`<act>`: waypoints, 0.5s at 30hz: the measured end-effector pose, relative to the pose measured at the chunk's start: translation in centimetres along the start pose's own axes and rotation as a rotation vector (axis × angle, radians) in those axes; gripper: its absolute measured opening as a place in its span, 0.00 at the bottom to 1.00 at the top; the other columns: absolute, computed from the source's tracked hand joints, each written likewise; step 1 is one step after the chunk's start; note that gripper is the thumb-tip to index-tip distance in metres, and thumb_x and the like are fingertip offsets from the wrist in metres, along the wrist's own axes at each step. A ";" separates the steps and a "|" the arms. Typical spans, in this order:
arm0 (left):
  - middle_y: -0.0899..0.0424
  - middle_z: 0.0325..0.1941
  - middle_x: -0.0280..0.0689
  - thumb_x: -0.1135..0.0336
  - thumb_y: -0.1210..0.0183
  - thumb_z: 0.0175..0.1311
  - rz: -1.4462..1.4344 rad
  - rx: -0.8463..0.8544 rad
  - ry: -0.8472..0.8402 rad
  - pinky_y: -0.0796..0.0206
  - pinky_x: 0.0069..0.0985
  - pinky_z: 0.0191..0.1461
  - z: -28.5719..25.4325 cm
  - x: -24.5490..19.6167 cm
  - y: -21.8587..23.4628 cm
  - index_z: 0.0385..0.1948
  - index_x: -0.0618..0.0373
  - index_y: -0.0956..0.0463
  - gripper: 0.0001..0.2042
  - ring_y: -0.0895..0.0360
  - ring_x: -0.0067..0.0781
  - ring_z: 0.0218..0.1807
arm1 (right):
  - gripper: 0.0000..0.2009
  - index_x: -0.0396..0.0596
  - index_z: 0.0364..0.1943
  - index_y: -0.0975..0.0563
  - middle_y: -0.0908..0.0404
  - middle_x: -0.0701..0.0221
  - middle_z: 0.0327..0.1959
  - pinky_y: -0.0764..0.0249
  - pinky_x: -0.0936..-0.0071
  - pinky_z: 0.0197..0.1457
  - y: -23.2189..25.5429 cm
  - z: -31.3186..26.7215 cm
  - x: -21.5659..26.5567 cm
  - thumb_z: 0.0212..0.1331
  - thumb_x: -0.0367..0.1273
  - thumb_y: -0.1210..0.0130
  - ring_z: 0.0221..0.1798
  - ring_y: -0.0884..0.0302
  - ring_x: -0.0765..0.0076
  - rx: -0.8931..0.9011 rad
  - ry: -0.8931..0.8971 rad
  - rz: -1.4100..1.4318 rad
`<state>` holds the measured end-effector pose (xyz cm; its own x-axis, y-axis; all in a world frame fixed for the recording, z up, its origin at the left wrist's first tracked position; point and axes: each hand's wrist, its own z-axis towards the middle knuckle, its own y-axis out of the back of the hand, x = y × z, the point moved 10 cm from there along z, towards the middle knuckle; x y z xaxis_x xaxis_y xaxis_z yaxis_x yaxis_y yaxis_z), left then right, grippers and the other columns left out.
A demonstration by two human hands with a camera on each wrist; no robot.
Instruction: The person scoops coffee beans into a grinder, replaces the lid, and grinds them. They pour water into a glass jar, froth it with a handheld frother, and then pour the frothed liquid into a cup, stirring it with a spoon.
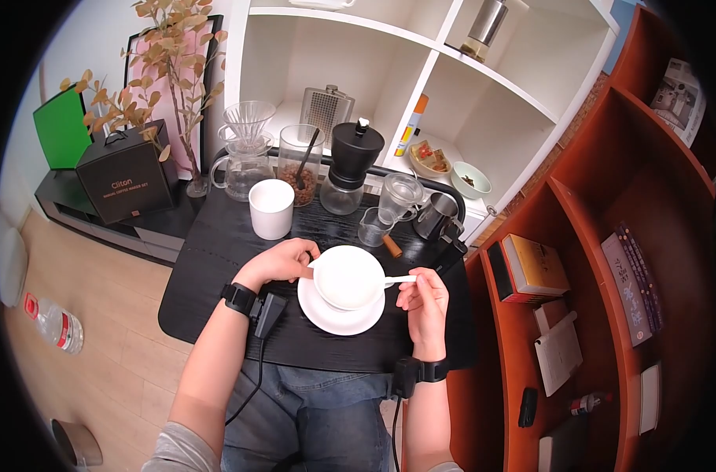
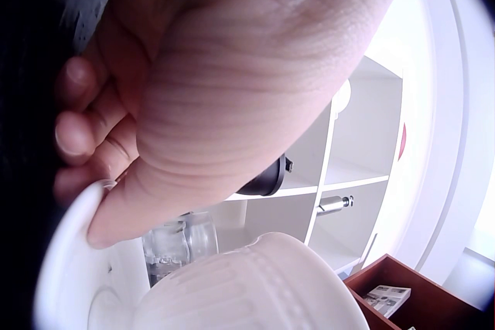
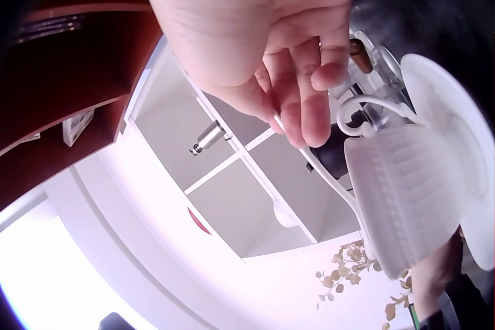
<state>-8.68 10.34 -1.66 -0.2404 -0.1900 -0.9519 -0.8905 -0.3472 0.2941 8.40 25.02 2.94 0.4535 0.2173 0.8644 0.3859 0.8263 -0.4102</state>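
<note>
A white cup (image 1: 348,271) with ribbed sides stands on a white saucer (image 1: 338,324) near the front of the black table. My left hand (image 1: 285,261) pinches the saucer's rim; in the left wrist view the thumb lies over its edge and the fingers curl on the far side. On the cup's right, my right hand (image 1: 427,303) pinches the handle of a white spoon (image 1: 401,279), whose bowl end is hidden inside the cup. Below the spoon, the cup's curved handle (image 3: 363,103) shows in the right wrist view.
Behind the cup stand a white canister (image 1: 271,211), a glass of beans (image 1: 300,169), a coffee grinder (image 1: 350,161), a glass server with dripper (image 1: 248,149), a small glass pitcher (image 1: 401,195) and a metal jug (image 1: 435,216). A brown bookshelf (image 1: 484,315) borders the right side.
</note>
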 end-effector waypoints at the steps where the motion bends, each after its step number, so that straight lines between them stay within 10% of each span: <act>1: 0.28 0.16 0.26 0.76 0.40 0.48 0.001 0.001 0.002 0.46 0.13 0.18 0.0 0.0 0.0 0.33 0.62 0.29 0.10 0.36 0.12 0.15 | 0.08 0.40 0.40 0.26 0.19 0.64 0.28 0.34 0.85 0.25 0.1 0.0 0.1 0.66 0.30 0.54 0.22 0.24 0.76 -0.008 0.012 0.008; 15: 0.28 0.15 0.26 0.75 0.39 0.49 0.016 -0.005 -0.003 0.47 0.13 0.18 -0.1 -0.2 0.0 0.33 0.62 0.28 0.10 0.36 0.12 0.15 | 0.08 0.41 0.41 0.26 0.20 0.63 0.33 0.34 0.85 0.26 -0.4 0.0 0.6 0.66 0.30 0.53 0.24 0.24 0.76 -0.002 0.084 -0.071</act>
<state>-8.60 10.31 -1.44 -0.2557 -0.1931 -0.9473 -0.8845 -0.3487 0.3099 8.54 24.83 3.58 0.4902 0.1137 0.8642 0.4211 0.8372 -0.3490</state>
